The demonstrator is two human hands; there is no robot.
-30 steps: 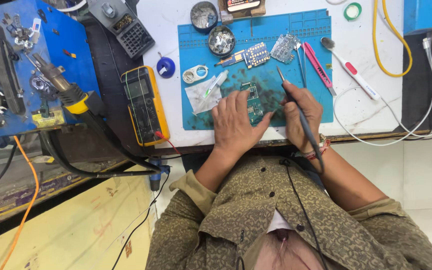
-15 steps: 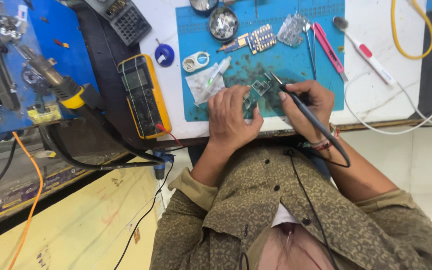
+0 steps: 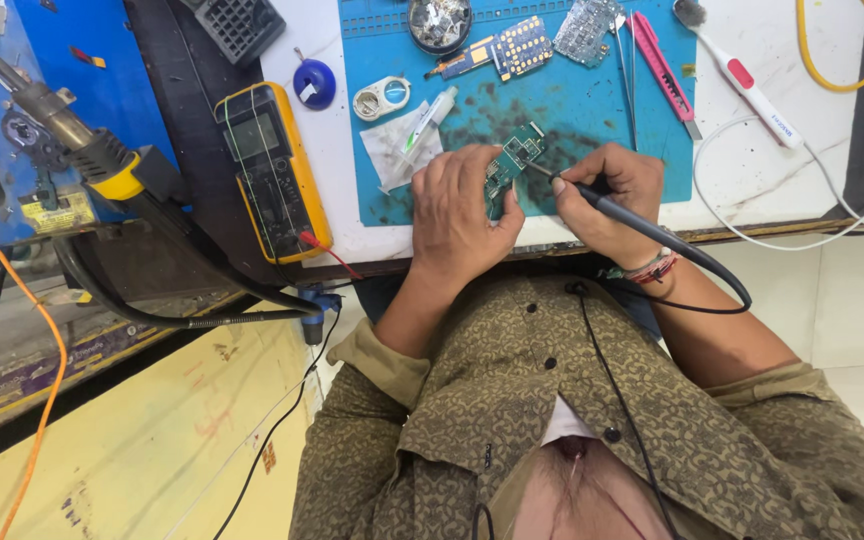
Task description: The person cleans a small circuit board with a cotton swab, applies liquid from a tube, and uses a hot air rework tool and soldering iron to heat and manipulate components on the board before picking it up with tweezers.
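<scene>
Head view: left hand (image 3: pixel 462 215) fingers pin green circuit board (image 3: pixel 514 160) on blue mat (image 3: pixel 572 110); right hand (image 3: pixel 607 195) fingers grip soldering iron (image 3: pixel 632 222), tip touching board's right edge.

Your left hand (image 3: pixel 457 215) pins the green circuit board (image 3: pixel 512 162) on the blue mat (image 3: pixel 592 110); your right hand (image 3: pixel 607 195) touches the soldering iron (image 3: pixel 612 210) tip to it.

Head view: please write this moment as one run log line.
left hand: holds green circuit board on blue mat | right hand: grips soldering iron, tip on board | multimeter: left of mat
</scene>
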